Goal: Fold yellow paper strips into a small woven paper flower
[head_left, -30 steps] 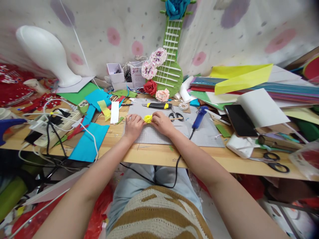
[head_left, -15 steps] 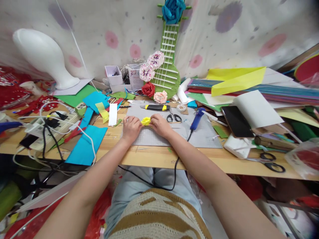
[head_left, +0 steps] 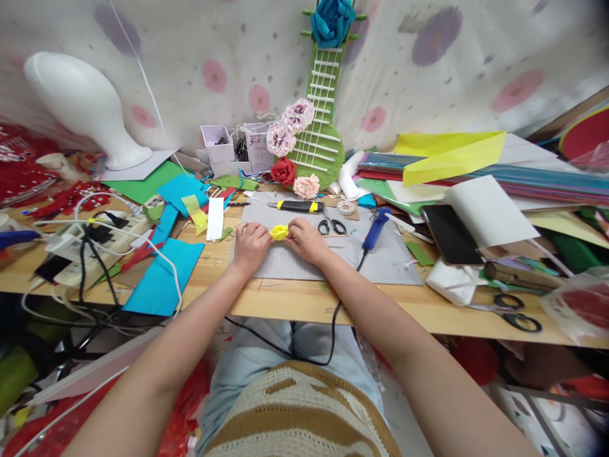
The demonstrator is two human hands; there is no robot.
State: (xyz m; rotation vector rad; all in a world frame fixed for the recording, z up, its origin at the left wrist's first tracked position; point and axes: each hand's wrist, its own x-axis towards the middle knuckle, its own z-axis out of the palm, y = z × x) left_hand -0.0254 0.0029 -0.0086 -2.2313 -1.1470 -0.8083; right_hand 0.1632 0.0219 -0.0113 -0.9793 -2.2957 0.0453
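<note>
A small yellow paper flower (head_left: 279, 232) sits between my two hands over the grey cutting mat (head_left: 380, 263). My left hand (head_left: 250, 246) pinches its left side with curled fingers. On the flower's right side my right hand (head_left: 307, 240) grips it too, fingers bent round it. Both wrists rest on the mat near the table's front edge.
Behind my hands lie a yellow-black utility knife (head_left: 295, 205), small scissors (head_left: 332, 225) and a blue glue gun (head_left: 374, 229) with its cord. A green paper guitar (head_left: 322, 136) with paper flowers leans on the wall. A phone (head_left: 450, 233), coloured paper stacks, a power strip (head_left: 95, 244) and large scissors (head_left: 518, 314) crowd the table.
The view has shifted slightly. Both hands stay closed on the yellow flower at the same spot on the mat, with only small finger movement.
</note>
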